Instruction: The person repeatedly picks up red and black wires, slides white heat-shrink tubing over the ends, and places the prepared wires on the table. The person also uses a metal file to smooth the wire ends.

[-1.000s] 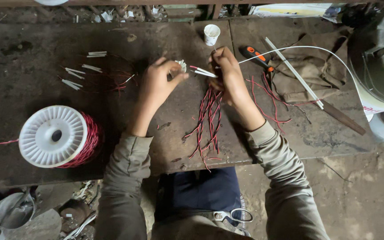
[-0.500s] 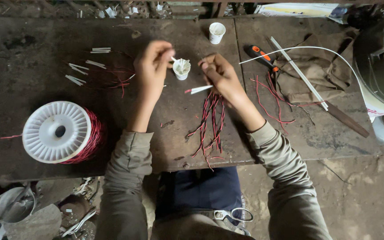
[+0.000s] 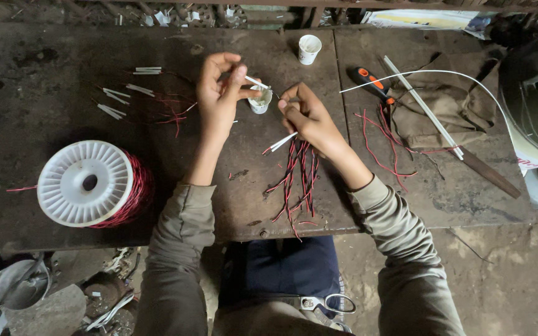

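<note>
Sleeve piece (image 3: pixel 255 81): thin white tube, upper centre of frame, over small white cup (image 3: pixel 260 101).
Spool (image 3: pixel 88 184): white, red wire, lower left.
Left hand (image 3: pixel 219 93): fingertips pinched on sleeve piece.
Right hand (image 3: pixel 306 118): closed on red-black wires (image 3: pixel 294 174) with white-sleeved ends, centre.
Screwdriver (image 3: pixel 372 83): orange-black, upper right.
Workbench (image 3: pixel 45 118): dark, worn.

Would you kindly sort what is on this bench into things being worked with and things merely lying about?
In use: left hand holding a thin white stick, small white cup, right hand holding white sleeves, red-black wires.
Lying about: wire spool, screwdriver, second cup, cloth.
</note>
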